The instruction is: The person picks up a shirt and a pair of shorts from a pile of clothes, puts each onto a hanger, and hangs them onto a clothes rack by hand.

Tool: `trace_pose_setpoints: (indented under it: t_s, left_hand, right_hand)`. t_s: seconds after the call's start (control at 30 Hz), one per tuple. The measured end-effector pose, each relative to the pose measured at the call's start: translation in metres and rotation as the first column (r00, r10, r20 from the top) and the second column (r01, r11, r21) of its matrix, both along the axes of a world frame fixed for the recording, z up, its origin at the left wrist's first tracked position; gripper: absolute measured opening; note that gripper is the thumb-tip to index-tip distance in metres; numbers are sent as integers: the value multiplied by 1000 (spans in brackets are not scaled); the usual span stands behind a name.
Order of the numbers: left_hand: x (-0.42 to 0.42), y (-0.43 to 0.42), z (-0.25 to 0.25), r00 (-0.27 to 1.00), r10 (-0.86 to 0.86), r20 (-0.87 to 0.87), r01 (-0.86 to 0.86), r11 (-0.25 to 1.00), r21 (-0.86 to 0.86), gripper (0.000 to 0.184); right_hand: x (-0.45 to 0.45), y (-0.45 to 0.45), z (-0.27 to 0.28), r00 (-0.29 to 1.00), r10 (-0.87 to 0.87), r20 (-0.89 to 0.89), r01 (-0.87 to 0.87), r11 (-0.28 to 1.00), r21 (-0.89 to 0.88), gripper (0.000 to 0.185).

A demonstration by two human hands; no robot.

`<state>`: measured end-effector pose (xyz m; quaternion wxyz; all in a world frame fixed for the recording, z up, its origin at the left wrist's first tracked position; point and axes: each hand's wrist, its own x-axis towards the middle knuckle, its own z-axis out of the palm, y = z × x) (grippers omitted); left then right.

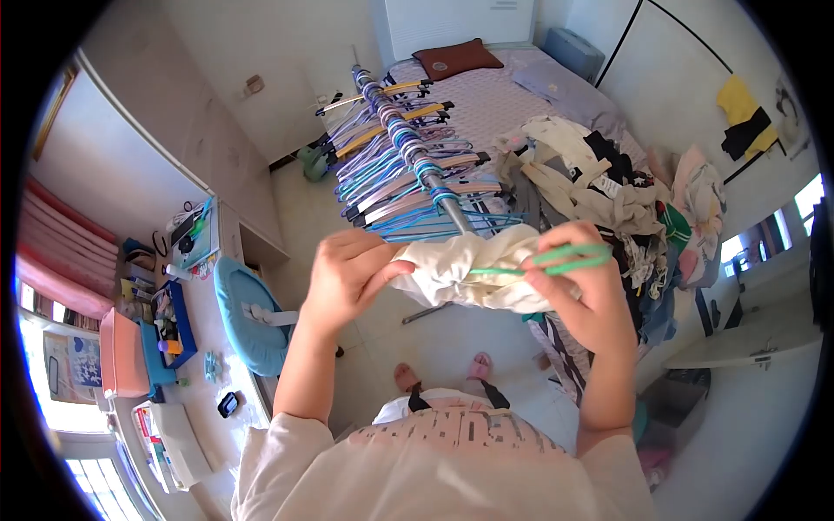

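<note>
A cream-coloured garment (pixel 486 271) is bunched up between my two hands in front of my chest. My left hand (pixel 352 273) is closed on its left end, fingers and thumb pinching the cloth. At the other end, my right hand (pixel 582 278) grips a green clothes hanger (pixel 569 257), with the cloth against the fingers. Part of the hanger runs into the folds, where the garment hides it. Just beyond my hands, a metal rail (pixel 452 211) carries many hangers (pixel 400 174), in blue, purple, pink and wooden colours.
A bed (pixel 469 113) with a brown pillow (pixel 458 59) stands at the back. On its right side lies a large heap of clothes (pixel 608 187). To my left are a blue chair (pixel 248 313) and a desk (pixel 213 382) with boxes. A cabinet door (pixel 760 343) juts out at right.
</note>
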<state>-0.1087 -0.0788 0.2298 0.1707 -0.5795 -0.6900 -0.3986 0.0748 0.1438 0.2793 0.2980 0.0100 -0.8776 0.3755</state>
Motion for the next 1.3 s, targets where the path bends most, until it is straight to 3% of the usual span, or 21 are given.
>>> trace_pose_setpoints:
  t_s: [0.07, 0.13, 0.2, 0.27, 0.33, 0.37, 0.4, 0.47, 0.5, 0.53, 0.6, 0.67, 0.7, 0.77, 0.83, 0.9, 1.0, 1.07, 1.17, 1.27, 1.3]
  left_hand:
    - [5, -19, 12, 992, 116, -55, -115, 993, 10, 26]
    - [16, -38, 16, 950, 246, 191, -265, 961, 78, 22]
    - [27, -43, 8, 757, 17, 654, -299, 898, 322, 21]
    - [36, -40, 15, 907, 112, 407, -249, 920, 303, 21]
    - [32, -54, 14, 935, 351, 47, -353, 935, 46, 15]
    - [31, -64, 3, 877, 385, 287, -420, 905, 69, 14]
    - [28, -74, -10, 771, 384, 508, -486, 871, 79, 14]
    - [26, -88, -18, 733, 360, 577, -563, 797, 219, 16]
    - [22, -95, -24, 833, 399, 384, -516, 810, 278, 21]
    - [26, -96, -28, 829, 406, 386, -525, 802, 283, 21]
    - [49, -88, -28, 813, 556, 173, -553, 644, 528, 34]
    - [71, -89, -55, 863, 499, 75, -450, 694, 563, 54]
    - [76, -82, -49, 852, 523, 6, -482, 781, 398, 57]
    - [86, -68, -45, 809, 587, 15, -584, 801, 135, 56]
    - [83, -66, -50, 870, 487, 80, -493, 844, 212, 39]
    - [82, -74, -50, 871, 489, 41, -488, 855, 177, 33]
    - [84, -81, -51, 966, 249, 69, -247, 810, 533, 28]
    - [86, -82, -52, 968, 159, 197, -237, 838, 492, 32]
    - [96, -73, -21, 894, 273, 356, -364, 905, 220, 58]
    - [98, -67, -24, 798, 178, 575, -306, 943, 133, 32]
    - [95, -62, -27, 781, -59, 622, -219, 907, 361, 23]
  right_hand:
    - [1, -14, 20, 991, 125, -37, -107, 940, 323, 8]
    - [-4, -21, 26, 984, 180, 3, -171, 926, 336, 7]
    - [-17, -22, 21, 863, 270, 426, -232, 962, -141, 8]
    - [-24, -40, 11, 860, 316, 401, -383, 919, 96, 13]
    - [-23, -75, 19, 783, 521, 341, -513, 850, -122, 11]
    - [-29, -76, 24, 782, 479, 399, -455, 876, -159, 10]
    - [-40, -68, 10, 883, 370, 287, -381, 924, -20, 9]
    - [-51, -63, 2, 885, 374, 276, -265, 893, -363, 9]
    - [-50, -69, 0, 829, 516, 218, -305, 742, -597, 9]
    - [-48, -77, -4, 777, 604, 176, -316, 617, -720, 8]
    - [-46, -93, -10, 804, 583, 116, -277, 541, -794, 11]
    - [-45, -101, -11, 796, 599, 93, -273, 492, -827, 12]
    - [-44, -105, -10, 792, 606, 68, -269, 446, -854, 13]
    - [-35, -117, 0, 800, 592, 96, -309, 545, -780, 13]
    - [-34, -114, -13, 828, 557, 64, -420, 692, -587, 14]
    - [-31, -112, -7, 861, 504, 70, -357, 696, -623, 13]
    - [-23, -107, 8, 913, 405, 45, -279, 703, -654, 11]
    - [-16, -103, 16, 879, 476, 20, -331, 641, -693, 12]
    - [-12, -114, 16, 904, 425, 44, -337, 773, -538, 12]
    - [-12, -114, 13, 909, 404, 97, -335, 851, -405, 11]
    - [-13, -110, 12, 948, 304, 89, -269, 920, -284, 11]
